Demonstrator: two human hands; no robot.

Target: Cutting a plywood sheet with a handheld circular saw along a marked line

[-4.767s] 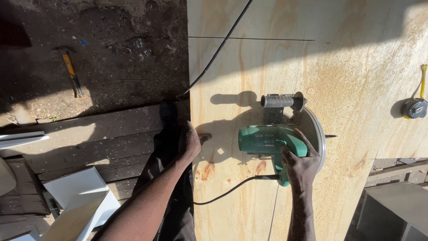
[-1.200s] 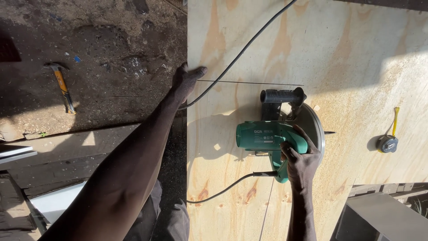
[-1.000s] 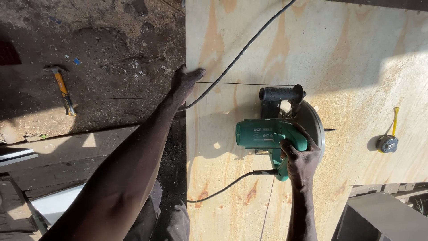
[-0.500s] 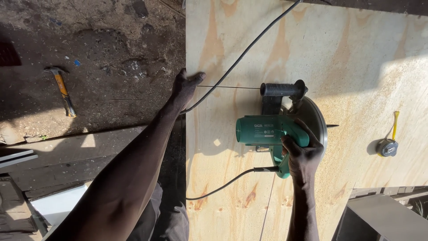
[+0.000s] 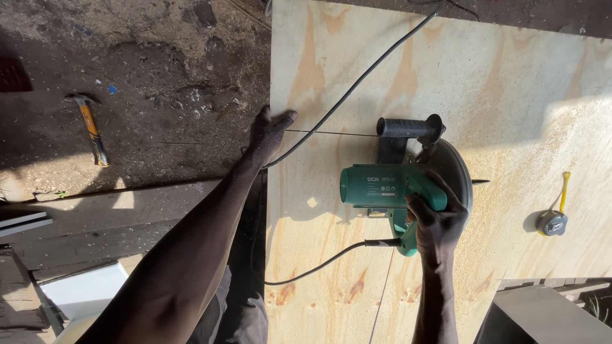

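A large plywood sheet (image 5: 510, 95) lies flat before me. On it sits a green circular saw (image 5: 389, 185) with a black side handle and a round blade guard. My right hand (image 5: 440, 223) is closed around the saw's rear handle. My left hand (image 5: 268, 130) presses flat on the sheet's left edge, beside a thin pencil line that runs across the wood towards the saw. The saw's black cable (image 5: 357, 86) passes under that hand and runs off over the far edge of the sheet.
A hammer (image 5: 91, 127) with a yellow and black handle lies on the dirt ground at left. A yellow tape measure (image 5: 553, 220) rests on the plywood at right. Planks and white boards (image 5: 83, 290) lie at lower left; a grey box (image 5: 548, 315) stands at lower right.
Since 4.8 s ago my left hand moved from beside the saw up to the sheet's left edge by the pencil line. The saw has crept forward towards that line.
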